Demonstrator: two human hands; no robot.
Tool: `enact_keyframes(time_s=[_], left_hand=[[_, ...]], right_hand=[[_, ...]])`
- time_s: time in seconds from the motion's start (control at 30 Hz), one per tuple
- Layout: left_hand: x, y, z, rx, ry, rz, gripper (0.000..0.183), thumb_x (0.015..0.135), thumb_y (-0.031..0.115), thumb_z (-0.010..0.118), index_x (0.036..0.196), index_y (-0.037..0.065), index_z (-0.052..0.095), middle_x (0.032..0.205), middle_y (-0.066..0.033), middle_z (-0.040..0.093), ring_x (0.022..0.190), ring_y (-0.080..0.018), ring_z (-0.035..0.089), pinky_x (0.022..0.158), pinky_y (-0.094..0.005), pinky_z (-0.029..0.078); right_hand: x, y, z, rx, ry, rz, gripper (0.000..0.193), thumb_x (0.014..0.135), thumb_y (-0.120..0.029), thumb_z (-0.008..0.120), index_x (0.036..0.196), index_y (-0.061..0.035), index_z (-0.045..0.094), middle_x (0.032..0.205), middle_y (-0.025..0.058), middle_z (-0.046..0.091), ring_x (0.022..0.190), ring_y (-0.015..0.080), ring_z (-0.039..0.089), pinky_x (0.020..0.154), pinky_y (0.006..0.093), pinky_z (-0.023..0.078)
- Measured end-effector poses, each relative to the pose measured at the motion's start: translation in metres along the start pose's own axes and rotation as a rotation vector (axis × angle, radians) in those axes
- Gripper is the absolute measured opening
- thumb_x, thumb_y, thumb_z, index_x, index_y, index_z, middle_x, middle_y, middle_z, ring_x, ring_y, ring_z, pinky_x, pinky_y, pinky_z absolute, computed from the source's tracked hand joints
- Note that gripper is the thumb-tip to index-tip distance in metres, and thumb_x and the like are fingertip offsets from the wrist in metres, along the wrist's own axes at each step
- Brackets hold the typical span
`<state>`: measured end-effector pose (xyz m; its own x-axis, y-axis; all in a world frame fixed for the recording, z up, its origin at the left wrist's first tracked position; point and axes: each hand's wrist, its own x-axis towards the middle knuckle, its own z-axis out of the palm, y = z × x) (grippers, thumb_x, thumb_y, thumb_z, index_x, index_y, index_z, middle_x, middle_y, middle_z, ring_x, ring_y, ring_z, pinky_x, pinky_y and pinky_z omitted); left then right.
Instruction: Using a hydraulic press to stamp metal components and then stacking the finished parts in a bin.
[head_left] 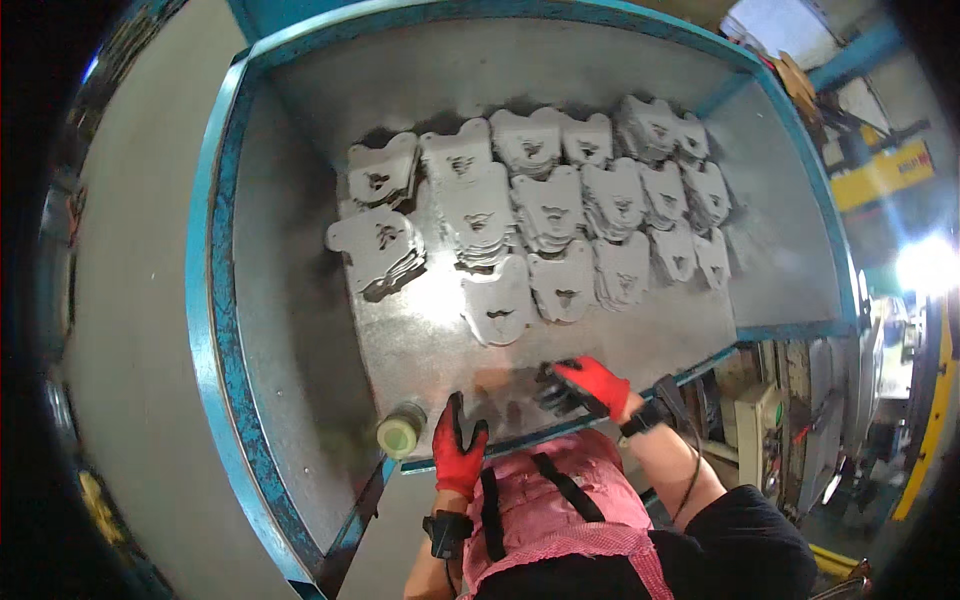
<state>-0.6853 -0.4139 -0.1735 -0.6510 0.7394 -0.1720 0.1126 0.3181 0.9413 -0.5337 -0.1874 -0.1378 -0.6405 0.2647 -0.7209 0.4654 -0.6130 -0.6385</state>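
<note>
My left hand (pixel 460 452), in a red glove with black fingers, is at the near edge of a metal bin (pixel 207 330), thumb and fingers apart with nothing between them. Over the bin's near floor, my right hand (pixel 590 385) in a matching glove has its dark fingers spread and also appears to hold nothing. Beyond both hands lie several stacks of flat grey metal plates (pixel 497 302) with lobed corners and a cut-out in each. A jar with a pale green lid (pixel 398 437) stands just left of my left hand, not touched by it.
Tall grey side walls with blue frame edges enclose the bin on the left, back and right; a low blue rail (pixel 520 438) runs along its front. Right of the bin stands a pale machine box (pixel 757 430). A yellow beam (pixel 882 177) is farther off.
</note>
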Motion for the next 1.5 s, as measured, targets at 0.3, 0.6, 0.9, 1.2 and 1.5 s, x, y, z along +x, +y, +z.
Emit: enact_keyframes(time_s=[0.3,0.6,0.9,1.2,1.5], left_hand=[[-0.006,0.023,0.037,-0.095,-0.416,-0.122,0.061,0.081,0.003,0.062,0.137,0.001,0.036,0.134,-0.0144,0.046,0.124,-0.0236,0.044,0.102,-0.0329,0.037],[-0.028,0.081,0.105,-0.071,-0.647,-0.206,0.049,0.082,-0.004,0.059,0.129,-0.002,0.046,0.124,-0.0144,0.053,0.113,-0.0207,0.051,0.094,-0.0312,0.043],[-0.106,0.147,0.312,0.174,-0.871,0.153,0.055,0.078,0.008,0.068,0.129,0.001,0.047,0.125,-0.0151,0.053,0.116,-0.0242,0.051,0.098,-0.0334,0.039],[-0.172,0.251,0.47,0.335,-1.139,0.633,0.07,0.076,0.031,0.071,0.134,0.005,0.041,0.133,-0.0176,0.046,0.124,-0.0318,0.043,0.103,-0.0372,0.034],[-0.123,0.337,0.653,0.849,-0.853,1.044,0.097,0.067,0.05,0.073,0.142,0.008,0.027,0.141,-0.0166,0.037,0.132,-0.0318,0.029,0.107,-0.0434,0.025]], right_hand=[[-0.137,0.106,-0.032,-0.351,0.369,-0.007,0.057,0.086,-0.045,0.053,0.12,0.001,0.054,0.109,0.0163,0.063,0.106,0.0276,0.058,0.091,0.0352,0.045],[-0.199,0.121,-0.062,-0.293,0.492,-0.168,0.063,0.085,-0.052,0.052,0.128,-0.0061,0.049,0.125,0.0167,0.054,0.116,0.0303,0.051,0.1,0.037,0.037],[-0.362,0.223,-0.205,-0.075,0.814,-0.2,0.061,0.085,-0.048,0.055,0.125,-0.0027,0.051,0.124,0.0182,0.055,0.116,0.0314,0.052,0.096,0.037,0.04],[-0.452,0.27,-0.279,0.252,0.938,-0.414,0.041,0.088,-0.031,0.057,0.115,0.0,0.057,0.107,0.014,0.064,0.096,0.0183,0.058,0.084,0.0311,0.045],[-0.466,0.243,-0.324,0.206,1.038,-0.484,0.042,0.088,-0.031,0.058,0.117,-0.0004,0.057,0.106,0.0157,0.064,0.097,0.0239,0.06,0.086,0.0325,0.044]])
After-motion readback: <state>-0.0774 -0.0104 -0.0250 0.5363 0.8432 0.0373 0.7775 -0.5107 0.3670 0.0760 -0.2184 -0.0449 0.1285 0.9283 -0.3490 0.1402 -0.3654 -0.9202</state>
